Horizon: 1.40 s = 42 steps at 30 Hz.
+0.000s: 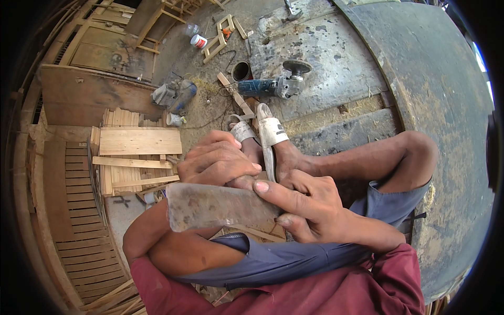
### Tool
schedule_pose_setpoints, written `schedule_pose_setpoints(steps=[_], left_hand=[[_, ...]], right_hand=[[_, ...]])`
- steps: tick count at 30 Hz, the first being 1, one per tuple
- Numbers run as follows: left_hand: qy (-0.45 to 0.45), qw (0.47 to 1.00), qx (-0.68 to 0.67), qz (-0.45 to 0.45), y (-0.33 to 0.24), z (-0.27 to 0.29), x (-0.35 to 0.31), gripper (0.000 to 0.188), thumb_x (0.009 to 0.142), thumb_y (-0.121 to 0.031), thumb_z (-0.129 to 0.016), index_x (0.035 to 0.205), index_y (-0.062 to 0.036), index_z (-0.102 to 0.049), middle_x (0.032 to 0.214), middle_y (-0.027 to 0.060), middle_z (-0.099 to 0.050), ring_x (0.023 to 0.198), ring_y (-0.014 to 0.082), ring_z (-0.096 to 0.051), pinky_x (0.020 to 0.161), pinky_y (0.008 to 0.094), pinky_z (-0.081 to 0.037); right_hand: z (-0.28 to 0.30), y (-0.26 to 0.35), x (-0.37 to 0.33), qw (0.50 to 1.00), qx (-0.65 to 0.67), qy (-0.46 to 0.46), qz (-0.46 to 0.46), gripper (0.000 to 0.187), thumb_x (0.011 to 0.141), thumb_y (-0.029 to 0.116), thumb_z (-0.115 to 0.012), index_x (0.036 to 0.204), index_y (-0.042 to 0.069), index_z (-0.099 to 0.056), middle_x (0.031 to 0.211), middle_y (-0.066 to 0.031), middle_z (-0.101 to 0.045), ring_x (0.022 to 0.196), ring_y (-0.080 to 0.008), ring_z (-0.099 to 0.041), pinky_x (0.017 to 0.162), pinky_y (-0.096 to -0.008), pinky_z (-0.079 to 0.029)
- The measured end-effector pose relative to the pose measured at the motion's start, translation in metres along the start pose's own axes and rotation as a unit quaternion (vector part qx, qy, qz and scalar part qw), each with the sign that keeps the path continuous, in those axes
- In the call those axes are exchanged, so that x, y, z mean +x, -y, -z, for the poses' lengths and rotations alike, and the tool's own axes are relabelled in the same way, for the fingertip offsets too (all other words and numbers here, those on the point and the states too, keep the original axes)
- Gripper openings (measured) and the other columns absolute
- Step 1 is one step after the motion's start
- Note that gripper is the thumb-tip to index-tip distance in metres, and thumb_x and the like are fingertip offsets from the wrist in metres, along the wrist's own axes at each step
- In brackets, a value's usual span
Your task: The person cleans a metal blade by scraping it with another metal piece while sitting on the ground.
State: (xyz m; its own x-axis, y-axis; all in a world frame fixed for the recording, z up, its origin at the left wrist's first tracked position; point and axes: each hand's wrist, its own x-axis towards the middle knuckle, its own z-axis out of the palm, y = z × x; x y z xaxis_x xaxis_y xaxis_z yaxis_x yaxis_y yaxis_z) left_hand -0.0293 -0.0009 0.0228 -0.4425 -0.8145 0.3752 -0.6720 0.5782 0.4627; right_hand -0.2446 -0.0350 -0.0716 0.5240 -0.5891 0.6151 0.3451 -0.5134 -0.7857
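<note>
A flat, grey-brown slab [220,207] with rounded corners and a worn, cloudy surface is held level above my lap; I cannot tell its exact kind. My right hand [315,205] grips its right end, a finger stretched along the upper edge and another digit under the lower corner. Just beyond that edge, my left hand [218,163] is closed, its fingers curled over. A dark, rounded bit shows between the two hands, and what the left fingers hold is hidden. Past my sandalled feet, a blue angle grinder [270,85] lies with its disc upward.
Stacked wood boards [139,142] lie to the left beside a slatted wooden panel [86,210]. Beyond are another power tool [178,95], a dark open can [241,71], a white tub [198,41], wooden frames and a hammer [291,13]. A large dark board [441,94] stretches along the right.
</note>
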Motion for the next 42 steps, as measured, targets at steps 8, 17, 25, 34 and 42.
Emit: schedule_pose_setpoints(steps=[8,17,25,34,42], left_hand=[[-0.007,0.991,0.135,-0.015,0.000,0.015,0.002,0.024,0.082,-0.026,-0.079,0.099,-0.0121,-0.070,0.087,0.0009,-0.072,0.076,0.0171,-0.069,0.083,0.0396,-0.051],[-0.081,0.980,0.174,-0.051,0.006,0.019,0.005,0.024,0.087,-0.029,-0.077,0.093,-0.0074,-0.068,0.075,0.0013,-0.070,0.069,0.0171,-0.068,0.075,0.0381,-0.052],[-0.074,0.992,0.101,-0.025,0.009,0.017,0.005,0.023,0.082,-0.026,-0.081,0.090,-0.0080,-0.070,0.072,0.0015,-0.069,0.068,0.0178,-0.068,0.072,0.0343,-0.052],[-0.010,0.999,0.037,0.011,0.006,0.012,0.008,0.032,0.095,-0.038,-0.067,0.086,-0.0067,-0.066,0.071,0.0033,-0.067,0.067,0.0187,-0.067,0.078,0.0408,-0.053],[0.034,0.998,0.003,0.046,0.006,0.016,0.010,0.039,0.090,-0.045,-0.068,0.081,-0.0074,-0.068,0.070,0.0030,-0.068,0.068,0.0176,-0.067,0.078,0.0387,-0.054]], right_hand=[[-0.020,0.000,0.016,0.989,0.142,-0.050,-0.016,0.052,0.092,0.009,-0.063,0.144,0.004,-0.053,0.075,-0.0096,-0.057,0.063,-0.0230,-0.058,0.059,-0.0337,-0.048],[-0.037,0.019,0.018,0.878,0.433,-0.051,-0.198,0.047,0.106,0.021,-0.050,0.148,0.000,-0.044,0.075,-0.0018,-0.053,0.063,-0.0078,-0.048,0.058,-0.0249,-0.040],[-0.022,0.005,0.015,0.913,0.383,-0.008,-0.143,0.055,0.107,0.029,-0.046,0.152,0.000,-0.037,0.084,-0.0052,-0.058,0.075,-0.0119,-0.055,0.066,-0.0282,-0.046],[-0.009,-0.002,0.018,0.990,0.137,0.004,-0.015,0.059,0.101,0.034,-0.056,0.143,-0.006,-0.047,0.083,-0.0124,-0.061,0.070,-0.0252,-0.059,0.069,-0.0369,-0.048],[0.011,0.003,0.022,0.996,0.053,0.064,-0.010,0.062,0.092,0.024,-0.065,0.148,0.005,-0.046,0.083,-0.0117,-0.059,0.070,-0.0283,-0.061,0.062,-0.0378,-0.049]])
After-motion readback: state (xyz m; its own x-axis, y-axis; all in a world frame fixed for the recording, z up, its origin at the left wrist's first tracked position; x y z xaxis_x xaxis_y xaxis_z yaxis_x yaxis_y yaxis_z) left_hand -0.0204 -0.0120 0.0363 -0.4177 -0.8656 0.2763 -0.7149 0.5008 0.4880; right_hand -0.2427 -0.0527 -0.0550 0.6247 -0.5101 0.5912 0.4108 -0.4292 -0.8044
